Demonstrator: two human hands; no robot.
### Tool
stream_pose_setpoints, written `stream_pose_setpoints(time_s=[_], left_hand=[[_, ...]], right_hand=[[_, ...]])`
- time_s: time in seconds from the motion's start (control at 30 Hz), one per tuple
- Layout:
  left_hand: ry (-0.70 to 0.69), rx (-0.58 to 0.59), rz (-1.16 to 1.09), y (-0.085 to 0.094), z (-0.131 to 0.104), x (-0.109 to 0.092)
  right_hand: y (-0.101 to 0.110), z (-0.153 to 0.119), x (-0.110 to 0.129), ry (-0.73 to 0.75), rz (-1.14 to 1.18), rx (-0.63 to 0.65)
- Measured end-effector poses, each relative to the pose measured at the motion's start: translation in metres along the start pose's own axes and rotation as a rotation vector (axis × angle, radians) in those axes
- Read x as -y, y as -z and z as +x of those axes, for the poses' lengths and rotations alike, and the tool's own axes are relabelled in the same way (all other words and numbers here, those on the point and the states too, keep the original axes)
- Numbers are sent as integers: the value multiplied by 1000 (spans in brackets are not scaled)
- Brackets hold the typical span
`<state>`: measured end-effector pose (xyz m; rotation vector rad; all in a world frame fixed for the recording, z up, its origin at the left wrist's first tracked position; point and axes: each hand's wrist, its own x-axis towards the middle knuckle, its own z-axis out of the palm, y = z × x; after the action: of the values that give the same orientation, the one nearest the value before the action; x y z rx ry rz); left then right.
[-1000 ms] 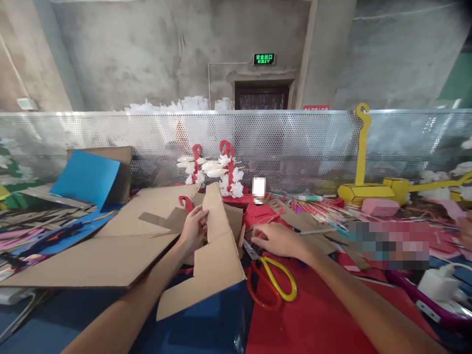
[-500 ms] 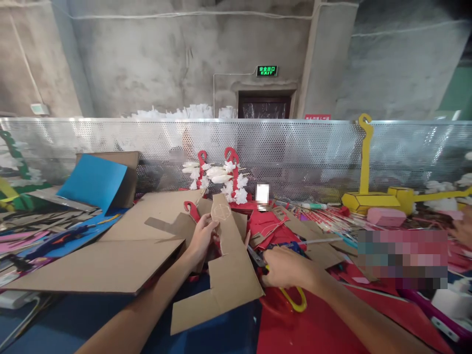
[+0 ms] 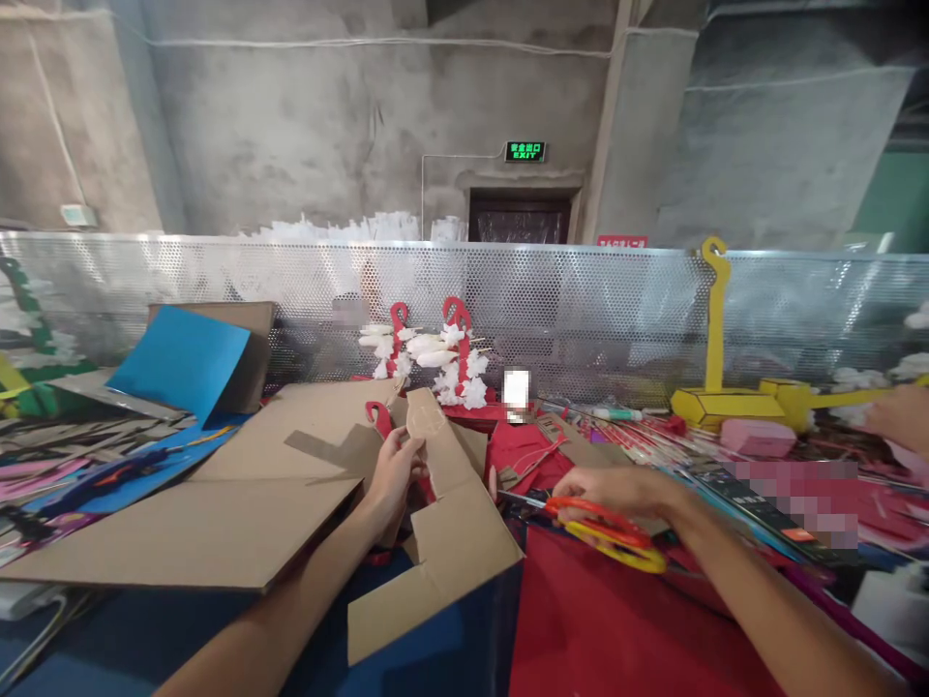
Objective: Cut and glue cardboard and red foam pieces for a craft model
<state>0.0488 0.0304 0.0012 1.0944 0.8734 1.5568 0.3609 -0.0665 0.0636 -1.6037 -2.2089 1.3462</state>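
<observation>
Over the middle of the worktable (image 3: 450, 639): a stepped cardboard cutout (image 3: 464, 508), raised in front of the wearer.
Cutout's direction: the narrow end, with a faint round outline, points away toward the perforated metal screen (image 3: 312, 329); the long axis slants from there back toward the wearer and rightward, and a lower arm juts leftward and nearer.
Left hand (image 3: 396, 472): pinching the cutout's left edge near its narrow end.
Right hand (image 3: 604, 490): closed around the handles of the scissors (image 3: 614, 534).
Scissors' direction: blades point left toward the cutout, the long axis mostly sideways, red and yellow loops at the right.
Under the scissors: a red sheet (image 3: 616, 629).
Left of the cutout: a large folded cardboard sheet (image 3: 189, 528).
Far right: another person's hand (image 3: 904, 418), near a yellow hooked model (image 3: 715, 329).
</observation>
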Motion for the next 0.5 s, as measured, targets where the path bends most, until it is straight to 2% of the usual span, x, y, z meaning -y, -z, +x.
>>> stream_pose_setpoints(time_s=[0.13, 0.23, 0.37, 0.43, 0.5], left_hand=[[-13, 3, 20, 1, 0, 2], [-21, -4, -2, -1, -1, 1], [9, 16, -50, -5, -7, -4], [44, 42, -71, -7, -10, -7], [61, 47, -94, -10, -12, -9]], right_hand=[[12, -29, -11, 14, 211, -68], [11, -34, -15, 86, 290, -101], [-8, -4, -5, 259, 381, -121], [-24, 14, 5, 339, 492, -256], [-39, 28, 14, 371, 541, -265]])
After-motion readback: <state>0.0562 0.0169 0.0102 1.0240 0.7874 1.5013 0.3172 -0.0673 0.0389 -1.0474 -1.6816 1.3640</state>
